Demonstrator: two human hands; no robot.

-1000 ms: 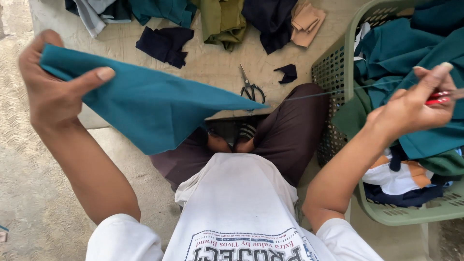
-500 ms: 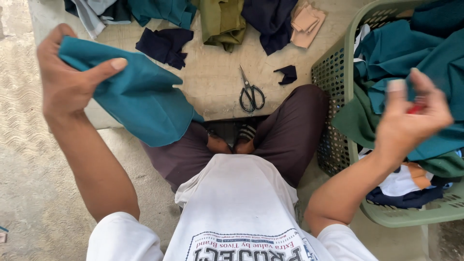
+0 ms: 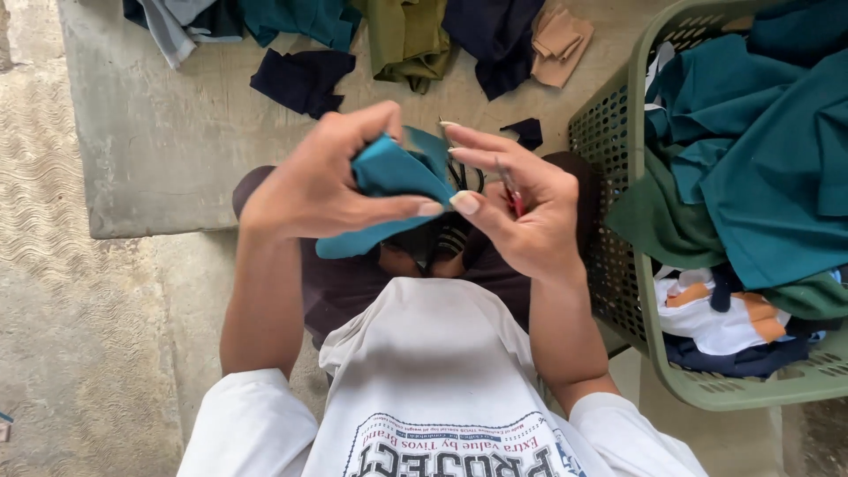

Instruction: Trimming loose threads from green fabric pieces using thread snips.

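Above the person's lap, both hands meet over a bunched piece of teal woven cloth [image 3: 389, 172], held up close to the chest where the head camera looks straight down on it. The left hand [image 3: 322, 181] is closed around the cloth, thumb pressed along its lower fold and fingers curled over the top, so the fabric is gathered into a compact wad rather than hanging loose; a flap of it droops below the thumb toward the lap. The right hand [image 3: 517, 212] sits just beside the cloth, on its right, thumb tip touching the fold and forefinger stretched over the upper edge, which steadies the wad from the other side. That same hand also pinches a thin red tool [image 3: 512, 190] against the palm; what kind of tool it is cannot be told, since most of it is hidden.

Beyond the cloth, partly hidden behind the hands, the black handles of a pair of scissors [image 3: 461, 177] lie on the low grey concrete slab [image 3: 159, 150]. Farther from the cloth on that slab, dark navy, olive and tan fabric scraps [image 3: 406, 35] are spread along the far edge. Right of the cloth, well apart from it, stands a green perforated plastic laundry basket [image 3: 654, 327], heaped with more teal and green fabric, within easy reach of the right arm.
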